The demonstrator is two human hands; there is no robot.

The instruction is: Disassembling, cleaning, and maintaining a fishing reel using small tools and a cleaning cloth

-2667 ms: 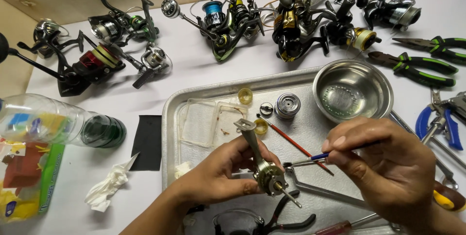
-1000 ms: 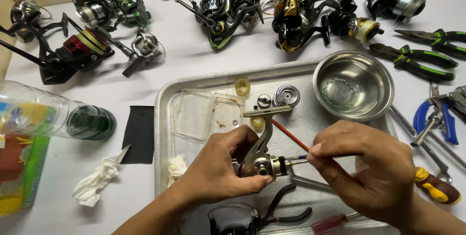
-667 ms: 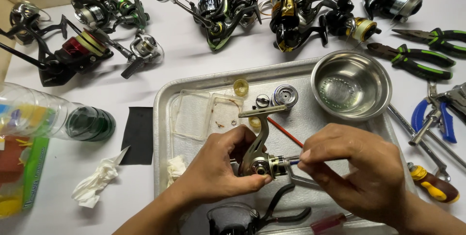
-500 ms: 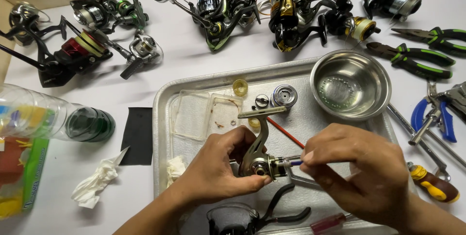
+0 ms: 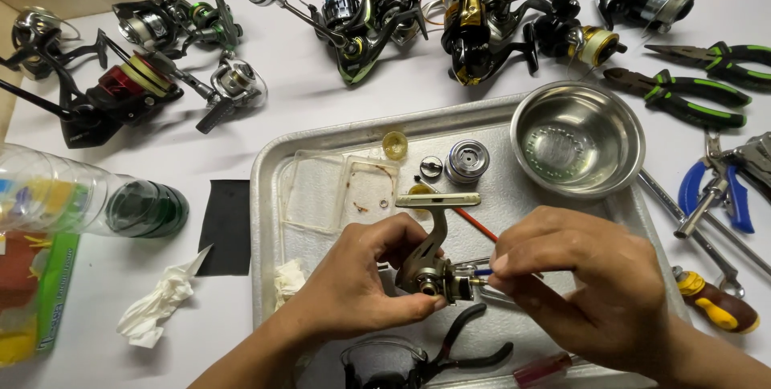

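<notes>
My left hand point(image 5: 365, 281) grips a tan metal fishing reel body point(image 5: 430, 256) with its foot pointing up, held over a silver metal tray point(image 5: 273, 196). My right hand point(image 5: 582, 289) pinches a thin tool with a blue tip point(image 5: 482, 272) whose end touches the right side of the reel body. On the tray behind lie a small silver spool point(image 5: 467, 161), a silver cap point(image 5: 431, 167), a yellow plastic piece point(image 5: 394, 145) and a red-handled tool point(image 5: 474, 224). Black pliers point(image 5: 466, 349) lie on the tray under my hands.
A steel bowl point(image 5: 577, 138) sits at the tray's right corner. Several spinning reels point(image 5: 361, 12) line the table's back. Green pliers point(image 5: 699, 76), blue pliers point(image 5: 715, 192) and a yellow screwdriver point(image 5: 715, 305) lie right. A plastic bottle point(image 5: 88, 200), black pad point(image 5: 225, 224) and crumpled tissue point(image 5: 157, 309) lie left.
My left hand turned the reel body so its foot points up. My right hand moved in from the right and brought the blue-tipped tool against the body's side.
</notes>
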